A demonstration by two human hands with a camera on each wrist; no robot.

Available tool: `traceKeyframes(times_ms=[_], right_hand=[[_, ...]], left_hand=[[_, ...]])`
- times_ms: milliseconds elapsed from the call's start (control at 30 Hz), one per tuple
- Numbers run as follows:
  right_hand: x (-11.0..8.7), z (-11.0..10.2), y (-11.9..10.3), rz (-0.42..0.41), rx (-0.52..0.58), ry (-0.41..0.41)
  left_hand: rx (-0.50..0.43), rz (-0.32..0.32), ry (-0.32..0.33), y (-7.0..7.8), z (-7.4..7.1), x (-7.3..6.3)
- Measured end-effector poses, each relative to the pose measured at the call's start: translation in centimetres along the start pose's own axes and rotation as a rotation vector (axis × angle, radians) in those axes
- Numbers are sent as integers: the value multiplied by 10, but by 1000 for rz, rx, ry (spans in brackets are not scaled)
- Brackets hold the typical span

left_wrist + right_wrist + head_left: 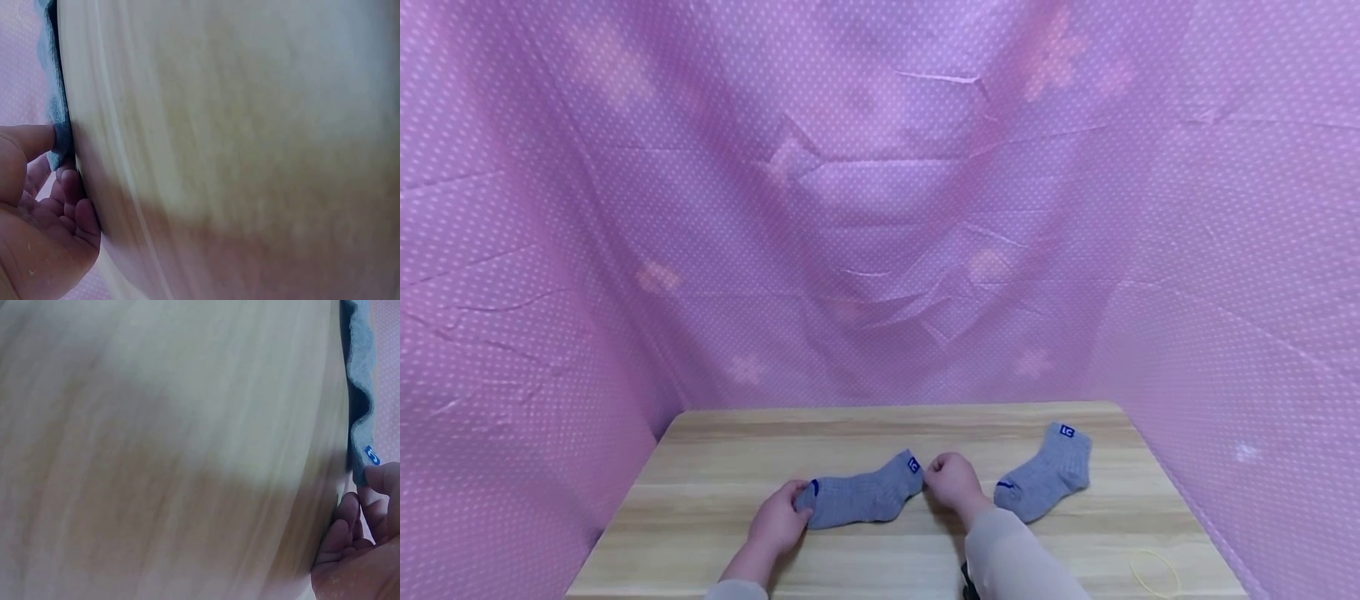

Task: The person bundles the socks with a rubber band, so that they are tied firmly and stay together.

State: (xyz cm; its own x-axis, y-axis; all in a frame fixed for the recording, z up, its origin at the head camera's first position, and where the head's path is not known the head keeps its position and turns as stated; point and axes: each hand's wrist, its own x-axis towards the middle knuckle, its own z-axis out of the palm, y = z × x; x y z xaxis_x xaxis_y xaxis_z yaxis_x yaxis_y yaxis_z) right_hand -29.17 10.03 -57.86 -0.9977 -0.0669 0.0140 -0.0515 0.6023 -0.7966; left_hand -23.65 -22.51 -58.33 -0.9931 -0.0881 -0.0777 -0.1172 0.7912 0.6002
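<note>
A grey ankle sock (pixel 859 497) with a blue label on its cuff lies lengthwise between my two hands on the table. My left hand (pixel 781 515) pinches its toe end, thumb on top; the left wrist view shows the sock's edge (pixel 57 119) between thumb and fingers. At the cuff, my right hand (pixel 953 479) pinches the edge beside the label. In the right wrist view the sock (pixel 361 381) ripples up off the wood, with the thumb just below the label. A matching grey sock (pixel 1047 473) lies flat to the right of my right hand, its toe toward me.
The wooden table (pixel 715 467) has a pale striped grain. Near its front right lies a thin yellow loop (pixel 1153 575). Pink dotted cloth (pixel 880 250) hangs behind the table and on both sides. A small dark object (pixel 970 582) shows beside my right sleeve.
</note>
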Motion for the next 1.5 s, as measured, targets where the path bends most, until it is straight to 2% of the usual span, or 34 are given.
traceKeyframes(times_ms=[300,500,700,833,1000,1100,1200,1500], right_hand=[[8,6,4,41,-72,-42],[19,4,-6,45,-135,25],[27,15,-14,-89,-139,-13],[30,22,-18,-132,-163,-35],[36,29,-19,-118,-202,-48],[37,27,-18,-91,-203,-67],[37,27,-17,-59,-179,-80],[35,25,-12,-33,-160,-84]], left_hand=[[5,27,15,-2,-3,1],[-35,22,19,3,-7,8],[-28,-22,23,-2,-7,17],[-22,-17,33,-4,-6,23],[-49,16,11,-4,-7,33],[-41,28,12,-2,-7,32],[-32,19,13,-2,-6,32],[-25,-19,31,-2,-1,26]])
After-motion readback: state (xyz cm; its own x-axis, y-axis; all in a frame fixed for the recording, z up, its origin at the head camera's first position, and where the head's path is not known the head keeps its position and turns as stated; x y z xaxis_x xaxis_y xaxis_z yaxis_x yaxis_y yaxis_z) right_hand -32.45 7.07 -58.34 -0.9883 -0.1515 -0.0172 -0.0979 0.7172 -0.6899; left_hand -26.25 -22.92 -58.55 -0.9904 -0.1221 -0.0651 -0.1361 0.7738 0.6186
